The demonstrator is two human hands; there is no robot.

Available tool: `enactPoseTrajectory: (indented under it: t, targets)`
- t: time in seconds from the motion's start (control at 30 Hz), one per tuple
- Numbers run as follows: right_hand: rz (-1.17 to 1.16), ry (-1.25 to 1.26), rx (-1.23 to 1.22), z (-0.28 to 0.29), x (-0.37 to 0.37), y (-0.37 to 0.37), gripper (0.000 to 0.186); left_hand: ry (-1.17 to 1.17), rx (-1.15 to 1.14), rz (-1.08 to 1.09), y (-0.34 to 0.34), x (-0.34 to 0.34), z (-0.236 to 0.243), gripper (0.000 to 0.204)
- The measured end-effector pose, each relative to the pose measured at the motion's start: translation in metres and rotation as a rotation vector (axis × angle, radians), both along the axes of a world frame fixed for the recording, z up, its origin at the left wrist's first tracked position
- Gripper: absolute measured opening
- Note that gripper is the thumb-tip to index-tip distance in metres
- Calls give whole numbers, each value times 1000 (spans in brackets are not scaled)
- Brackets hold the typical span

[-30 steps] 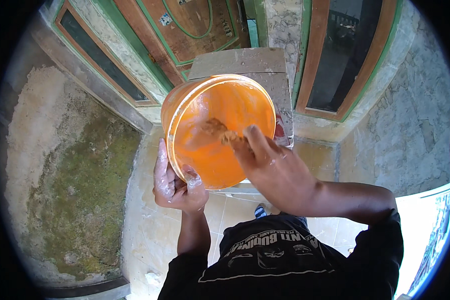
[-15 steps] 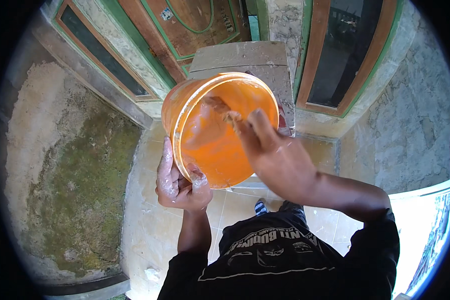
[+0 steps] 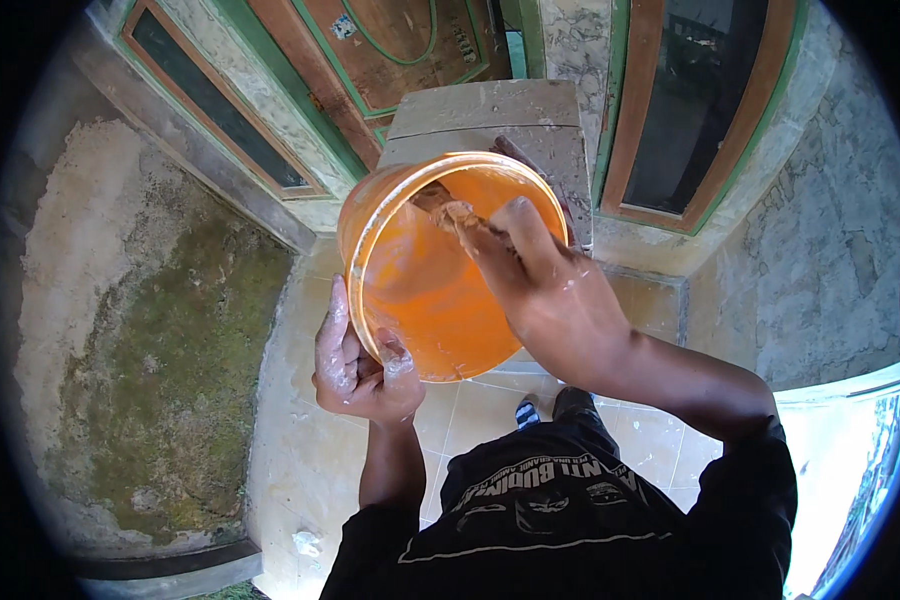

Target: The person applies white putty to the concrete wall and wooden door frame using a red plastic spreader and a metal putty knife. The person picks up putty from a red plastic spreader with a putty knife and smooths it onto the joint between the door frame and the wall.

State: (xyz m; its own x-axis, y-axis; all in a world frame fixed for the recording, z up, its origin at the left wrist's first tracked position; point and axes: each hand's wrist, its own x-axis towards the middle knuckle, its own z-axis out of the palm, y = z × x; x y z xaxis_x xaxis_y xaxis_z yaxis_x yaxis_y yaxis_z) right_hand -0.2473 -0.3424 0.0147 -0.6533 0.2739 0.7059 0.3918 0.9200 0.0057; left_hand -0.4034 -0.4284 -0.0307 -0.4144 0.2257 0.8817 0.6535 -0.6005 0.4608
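An orange plastic bucket [image 3: 450, 345] is tipped so that its mouth faces me, its inner wall smeared with a pale, whitish coating. My left hand [image 3: 370, 370], spotted with white residue, grips the rim at the lower left, thumb inside and fingers outside. Reaching into the mouth, my right hand [image 3: 565, 305] is closed around a brown, rough-looking handled tool [image 3: 436, 202]. The tool's far end lies near the upper left inner wall; its exact kind cannot be made out.
Behind the bucket stands a worn grey wooden table [image 3: 480, 110] with a dark stick-like item [image 3: 513, 155] on top. Further back are a brown door [image 3: 370, 60] with green trim and windows. A mossy concrete patch [image 3: 160, 360] lies left, a rough grey wall [image 3: 800, 230] right.
My right hand and the tool have shifted slightly within the bucket, the tool's end moving up. The bucket has moved slightly right and down in view; my left hand keeps its rim grip.
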Motion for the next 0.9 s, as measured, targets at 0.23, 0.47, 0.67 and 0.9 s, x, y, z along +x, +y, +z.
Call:
enactPoseTrajectory:
  t: [0.23, 0.47, 0.67, 0.9]
  targets:
    - [72, -225, -198, -15, 6, -17, 45, 47, -52, 69, -5, -3, 2, 49]
    - [172, -51, -396, 6, 6, -3, 44, 67, 10, 103, -4, -1, 6, 52]
    - [-65, -81, -338, 2, 5, 9, 30, 128, 67, 145, 8, 4, 1, 55]
    - [14, -296, -575, 4, 19, 27, 21, 148, 64, 156, 29, 16, 1, 53]
